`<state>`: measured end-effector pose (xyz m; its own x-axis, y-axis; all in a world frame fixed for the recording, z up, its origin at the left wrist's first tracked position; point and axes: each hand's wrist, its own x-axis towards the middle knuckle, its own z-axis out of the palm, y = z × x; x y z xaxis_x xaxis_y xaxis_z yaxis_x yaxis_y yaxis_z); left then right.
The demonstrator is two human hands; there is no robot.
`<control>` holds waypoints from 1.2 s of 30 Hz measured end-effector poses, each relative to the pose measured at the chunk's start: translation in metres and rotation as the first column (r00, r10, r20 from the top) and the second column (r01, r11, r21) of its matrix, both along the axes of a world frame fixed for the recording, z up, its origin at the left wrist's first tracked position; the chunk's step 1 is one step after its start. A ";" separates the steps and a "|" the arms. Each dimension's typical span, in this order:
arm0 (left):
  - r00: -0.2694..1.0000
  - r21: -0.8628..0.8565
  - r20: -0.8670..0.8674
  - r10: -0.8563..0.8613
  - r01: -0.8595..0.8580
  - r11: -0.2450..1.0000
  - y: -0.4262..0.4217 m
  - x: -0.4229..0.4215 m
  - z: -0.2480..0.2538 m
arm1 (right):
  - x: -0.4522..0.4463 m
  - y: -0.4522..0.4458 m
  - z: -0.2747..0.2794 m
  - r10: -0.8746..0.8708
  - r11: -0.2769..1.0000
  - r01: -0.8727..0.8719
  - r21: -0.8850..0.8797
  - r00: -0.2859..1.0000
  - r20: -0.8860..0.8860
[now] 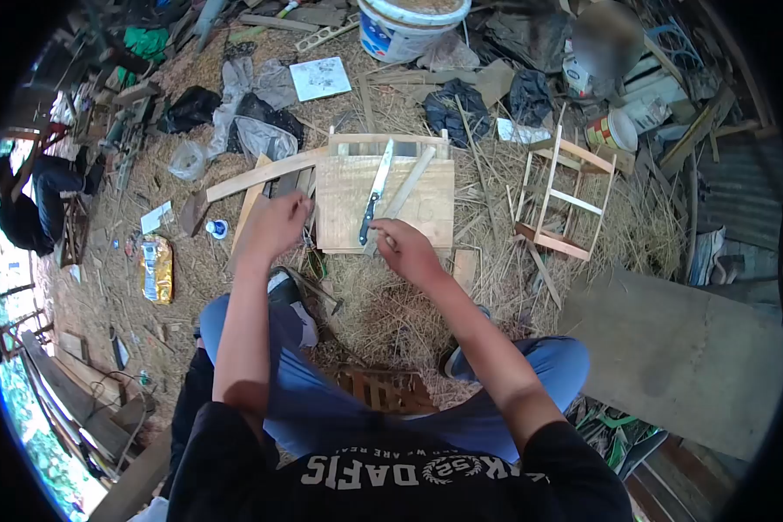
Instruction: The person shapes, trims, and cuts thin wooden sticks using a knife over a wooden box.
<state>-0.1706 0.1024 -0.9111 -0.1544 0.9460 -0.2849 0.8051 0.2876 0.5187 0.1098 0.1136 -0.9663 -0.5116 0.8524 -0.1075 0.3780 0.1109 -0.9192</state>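
Observation:
A kitchen knife (379,184) with a dark handle lies on a low wooden board (344,204), its blade pointing away from me. Beside it a thin flat strip (414,178) lies slanted across the same board. My right hand (409,254) is over the board's near edge, fingers curled together close to the knife handle and the strip's near end. Whatever is between those fingers is too small to tell. Left of the board, my left hand (274,228) is closed with curled fingers above some wood pieces; its grip is hidden.
A small wooden frame (565,196) stands to the right, near a large flat sheet (670,357). A curved wood piece (265,174) lies left of the board. Behind are a white bucket (409,35) and plastic bags (457,109). A yellow packet (157,270) lies left on the straw; another person sits far left.

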 end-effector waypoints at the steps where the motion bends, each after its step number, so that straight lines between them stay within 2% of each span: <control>1: 1.000 0.093 0.015 0.010 -0.011 0.996 0.001 -0.003 0.006 | -0.010 -0.003 -0.007 0.017 1.000 -0.017 0.023 1.000 0.001; 3: 0.998 0.153 0.035 0.057 -0.062 0.986 0.002 0.000 0.030 | -0.029 -0.009 -0.015 0.018 0.956 -0.081 0.281 0.976 0.219; 4: 0.995 0.183 0.060 0.083 -0.092 0.979 0.000 0.003 0.039 | -0.035 -0.015 -0.018 -0.015 0.935 -0.087 0.343 0.958 0.285; 5: 0.994 0.204 0.062 0.090 -0.101 0.974 -0.003 0.008 0.043 | -0.038 -0.021 -0.020 -0.014 0.927 -0.095 0.364 0.959 0.284; 7: 0.962 0.333 0.270 0.038 -0.130 0.934 -0.011 0.009 0.054 | -0.047 -0.029 -0.020 -0.141 0.887 -0.059 0.457 0.909 0.392; 11: 0.920 0.382 0.391 -0.009 -0.154 0.911 -0.032 0.009 0.061 | -0.054 -0.033 -0.024 -0.180 0.888 -0.031 0.458 0.895 0.409; 13: 0.923 0.384 0.384 -0.014 -0.146 0.912 -0.050 0.008 0.073 | -0.054 -0.027 -0.028 -0.205 0.927 0.077 0.366 0.924 0.324; 14: 0.926 0.403 0.376 -0.033 -0.131 0.906 -0.059 0.006 0.077 | -0.050 -0.028 -0.025 -0.200 0.922 0.062 0.383 0.922 0.332; 16: 0.928 0.431 0.369 -0.045 -0.127 0.893 -0.075 -0.004 0.079 | -0.042 -0.031 -0.016 -0.268 0.953 0.220 0.208 0.931 0.247; 17: 0.932 0.433 0.358 -0.054 -0.115 0.894 -0.077 -0.009 0.074 | -0.038 -0.033 -0.013 -0.264 0.951 0.209 0.226 0.932 0.248; 18: 0.935 0.440 0.349 -0.061 -0.106 0.892 -0.078 -0.014 0.074 | -0.032 -0.031 -0.015 -0.308 0.949 0.314 -0.036 0.945 0.105; 19: 0.932 0.457 0.358 -0.057 -0.121 0.881 -0.083 -0.017 0.081 | -0.025 -0.031 -0.010 -0.381 0.882 0.356 -0.311 0.925 -0.021; 20: 0.939 0.446 0.341 -0.039 -0.126 0.886 -0.088 -0.017 0.086 | -0.012 -0.030 -0.004 -0.373 0.889 0.353 -0.292 0.928 -0.012; 22: 0.941 0.439 0.338 -0.024 -0.135 0.888 -0.094 -0.016 0.087 | 0.016 -0.032 0.016 -0.369 0.715 0.150 -0.683 0.910 -0.187; 24: 0.930 0.488 0.357 -0.088 -0.106 0.866 -0.095 -0.016 0.084 | 0.036 -0.040 0.041 -0.376 0.698 0.172 -0.695 0.914 -0.151; 26: 0.935 0.481 0.348 -0.073 -0.111 0.870 -0.100 -0.008 0.090 | 0.049 -0.051 0.078 -0.379 0.675 0.199 -0.711 0.920 -0.103; 30: 0.961 0.461 0.263 -0.087 -0.046 0.886 -0.096 0.008 0.091 | 0.074 -0.039 0.109 -0.366 0.719 0.163 -0.676 0.915 -0.169; 35: 0.975 0.449 0.150 -0.165 0.082 0.890 -0.103 0.048 0.097 | 0.103 0.005 0.091 -0.447 0.715 0.170 -0.678 0.857 -0.256; 36: 0.955 0.446 0.234 -0.181 0.060 0.893 -0.098 0.056 0.088 | 0.111 0.020 0.080 -0.488 0.663 0.143 -0.735 0.827 -0.280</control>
<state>-0.1144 0.0047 -0.8228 -0.0084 0.9901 0.1398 0.6357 -0.1026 0.7651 0.2205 0.1338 -0.8868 -0.3596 0.7539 -0.5499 -0.1718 -0.6327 -0.7551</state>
